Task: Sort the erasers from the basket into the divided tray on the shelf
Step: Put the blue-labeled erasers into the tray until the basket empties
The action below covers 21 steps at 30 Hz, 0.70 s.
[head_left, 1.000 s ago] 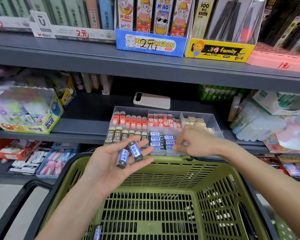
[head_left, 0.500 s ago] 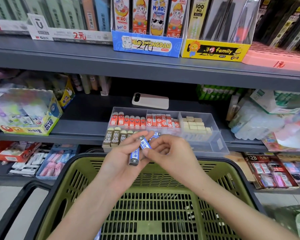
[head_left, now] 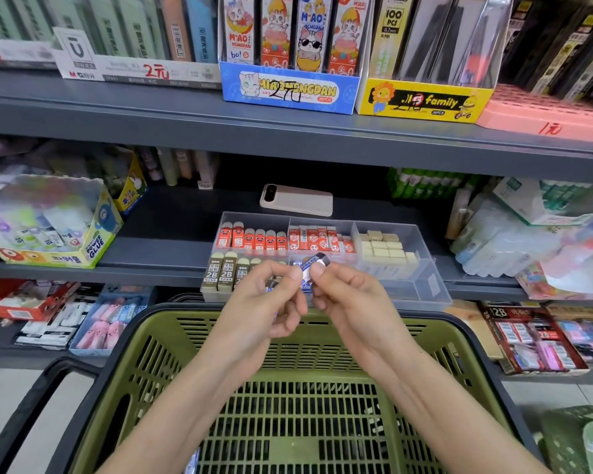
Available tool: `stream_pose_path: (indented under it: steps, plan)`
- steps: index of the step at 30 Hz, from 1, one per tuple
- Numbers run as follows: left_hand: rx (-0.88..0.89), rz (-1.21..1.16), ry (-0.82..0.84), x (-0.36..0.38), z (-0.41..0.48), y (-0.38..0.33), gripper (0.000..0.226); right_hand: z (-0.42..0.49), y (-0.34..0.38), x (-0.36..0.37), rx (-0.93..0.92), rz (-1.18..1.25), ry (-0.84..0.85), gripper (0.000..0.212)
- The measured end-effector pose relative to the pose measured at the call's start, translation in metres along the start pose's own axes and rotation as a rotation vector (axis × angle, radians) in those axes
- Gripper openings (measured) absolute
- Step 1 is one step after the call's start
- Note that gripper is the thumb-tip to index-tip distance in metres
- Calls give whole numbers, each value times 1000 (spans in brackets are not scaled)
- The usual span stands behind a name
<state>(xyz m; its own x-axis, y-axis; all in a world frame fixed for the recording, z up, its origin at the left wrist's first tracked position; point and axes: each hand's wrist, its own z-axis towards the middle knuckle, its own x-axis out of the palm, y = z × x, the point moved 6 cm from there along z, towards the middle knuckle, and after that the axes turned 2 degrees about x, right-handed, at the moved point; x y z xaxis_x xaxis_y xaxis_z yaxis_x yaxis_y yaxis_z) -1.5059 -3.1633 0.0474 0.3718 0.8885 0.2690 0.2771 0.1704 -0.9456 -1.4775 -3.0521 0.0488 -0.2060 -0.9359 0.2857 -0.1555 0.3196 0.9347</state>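
- Blue display box [head_left: 290, 92] facing you — "MIAOMENGDAN".
- Yellow display box [head_left: 423, 101]: "family"; pack [head_left: 392, 32] standing in it: "100 PCS".
- Olive-sleeved erasers [head_left: 220, 273] in your divided tray [head_left: 425, 289]: "2B".
- Glue box [head_left: 59, 248] on your left — "POWER GLUE".

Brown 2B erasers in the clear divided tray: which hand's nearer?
Left. The left hand is just right of the brown 2B erasers; the right hand is farther right, beyond it.
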Motion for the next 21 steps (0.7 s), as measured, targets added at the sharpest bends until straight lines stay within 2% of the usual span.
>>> stream_pose_path:
  steps: [4, 6, 7, 10, 13, 16, 18, 21]
  plan:
    - [-77, -45, 51, 4, -1, 5, 29, 6, 7, -13, -84, -49, -33, 24]
    - [-130, -114, 30, -2, -1, 8, 35, 14, 19, -30, -95, -56, -70, 18]
    - [-160, -161, 16, -5, -1, 10, 33, 20, 25, -39, -88, -134, -87, 14]
    - [-201, -257, -45, -16, 1, 14, 18, 38, 38, -62, -62, -661, -129, 15]
    - [-238, -328, -50, -19, 0, 19, 25, 55, 45, -65, -100, -1244, -155, 19]
    - [-288, -388, -14, -16, -5, 20, 31, 64, 43, -53, -163, -1684, -75, 25]
    - [-256, -380, -12, -16, -5, 19, 29, 67, 39, -46, -192, -1787, -24, 27]
    - [-170, -346, -8, -18, -3, 15, 37, 69, 33, -38, -190, -1770, 27, 29]
